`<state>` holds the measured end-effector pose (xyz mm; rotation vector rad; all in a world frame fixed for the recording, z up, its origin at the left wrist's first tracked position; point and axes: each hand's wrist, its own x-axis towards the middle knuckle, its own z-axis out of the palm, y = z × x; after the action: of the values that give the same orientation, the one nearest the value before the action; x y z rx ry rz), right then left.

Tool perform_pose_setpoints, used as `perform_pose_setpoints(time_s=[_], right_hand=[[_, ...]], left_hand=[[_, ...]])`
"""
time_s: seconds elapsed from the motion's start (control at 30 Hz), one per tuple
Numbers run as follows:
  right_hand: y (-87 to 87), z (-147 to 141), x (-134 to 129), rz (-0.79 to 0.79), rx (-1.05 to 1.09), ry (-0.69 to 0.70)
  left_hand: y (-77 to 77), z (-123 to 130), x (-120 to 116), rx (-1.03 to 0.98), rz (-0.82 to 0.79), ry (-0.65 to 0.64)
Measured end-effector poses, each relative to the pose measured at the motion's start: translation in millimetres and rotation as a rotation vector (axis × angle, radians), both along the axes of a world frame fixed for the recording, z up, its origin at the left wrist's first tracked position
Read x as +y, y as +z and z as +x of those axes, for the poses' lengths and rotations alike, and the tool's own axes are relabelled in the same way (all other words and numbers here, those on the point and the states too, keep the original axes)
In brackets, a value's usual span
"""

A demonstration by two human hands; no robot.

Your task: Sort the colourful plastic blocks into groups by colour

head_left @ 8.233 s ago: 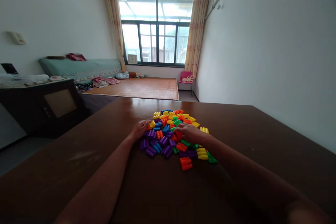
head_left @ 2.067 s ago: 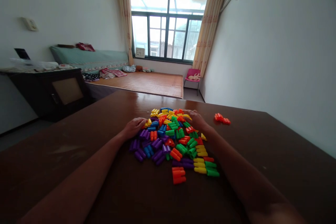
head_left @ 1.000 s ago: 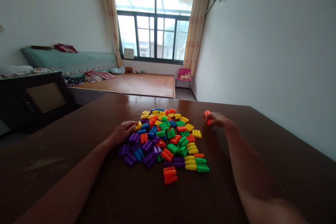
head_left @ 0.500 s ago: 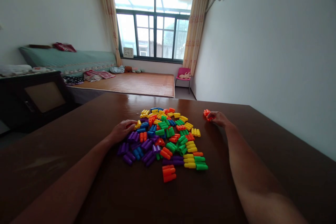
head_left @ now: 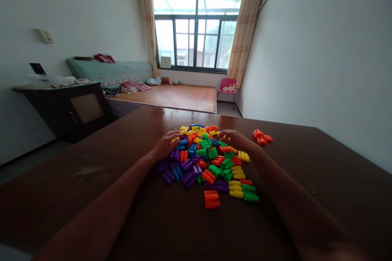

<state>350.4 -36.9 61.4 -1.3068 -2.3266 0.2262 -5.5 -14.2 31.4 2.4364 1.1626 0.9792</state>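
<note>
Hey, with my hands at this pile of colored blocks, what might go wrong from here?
Your right forearm passes close to the yellow block at the pile's edge, so it could drag it aside. Swinging the right hand outward might scatter the separate orange blocks. The blocks in the pile are crowded, so grabbing one may shift its neighbors.

A loose pile of colored plastic pieces (head_left: 201, 152) is spread on the dark brown table (head_left: 306, 212). Its left edge is touched by the left hand (head_left: 167, 145); the yellow pieces at its far right are reached by the right hand (head_left: 235, 138). A small orange cluster (head_left: 261, 137) is set apart, to the right of that hand. Nearest the camera, an orange piece (head_left: 211, 200) is seen. Beyond the table, a bed (head_left: 180, 97) and a pink chair (head_left: 227, 86) are placed below the window (head_left: 196, 20).
</note>
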Motion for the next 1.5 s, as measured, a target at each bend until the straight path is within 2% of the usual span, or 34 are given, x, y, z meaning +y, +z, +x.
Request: perform_pose_setpoints(time_s=[0.1,0.27,0.43,0.53,0.7,0.77,0.83,0.9,1.0,1.07,1.13,1.23,1.37,1.5], right_hand=[[-3.0,-24,-8,-0.039,-0.007,0.114],[-3.7,-37,-16,-0.034,-0.036,0.145],[-4.8,-50,-16,0.106,0.089,0.088],[-6.6,-60,-21,0.161,0.120,0.140],[-3.4,-64,-25,-0.003,0.110,0.296],[-0.5,-52,-18,-0.043,0.144,0.273],[2.5,-24,-6,-0.067,0.235,0.169],[4.8,19,3,-0.090,0.334,-0.008],[4.0,100,5,-0.131,0.421,-0.309],[-0.7,147,-1,-0.181,0.466,-0.470],[-8.2,180,-9,-0.218,0.481,-0.580],[-20.8,197,-15,-0.221,0.433,-0.611],[-33.0,193,-9,-0.177,0.381,-0.641],[-37.6,195,-4,-0.134,0.354,-0.706]], left_hand=[[8.3,19,-6,0.037,-0.030,-0.076],[7.3,32,-9,0.174,-0.122,-0.118],[15.0,32,-23,0.249,-0.012,-0.253],[27.3,38,-39,0.244,0.047,-0.361],[36.8,44,-55,0.242,0.068,-0.496],[34.2,36,-48,0.177,0.069,-0.455],[28.8,19,-33,0.054,0.071,-0.315],[20.9,-4,-13,-0.048,0.074,-0.147],[5.7,-38,15,-0.133,0.070,0.145],[-4.7,-54,27,-0.164,0.023,0.268],[-12.8,-62,33,-0.167,-0.028,0.350],[-18.5,-61,36,-0.139,-0.059,0.395],[-18.6,-58,37,-0.112,-0.072,0.382],[-18.0,-59,36,-0.115,-0.082,0.399]])
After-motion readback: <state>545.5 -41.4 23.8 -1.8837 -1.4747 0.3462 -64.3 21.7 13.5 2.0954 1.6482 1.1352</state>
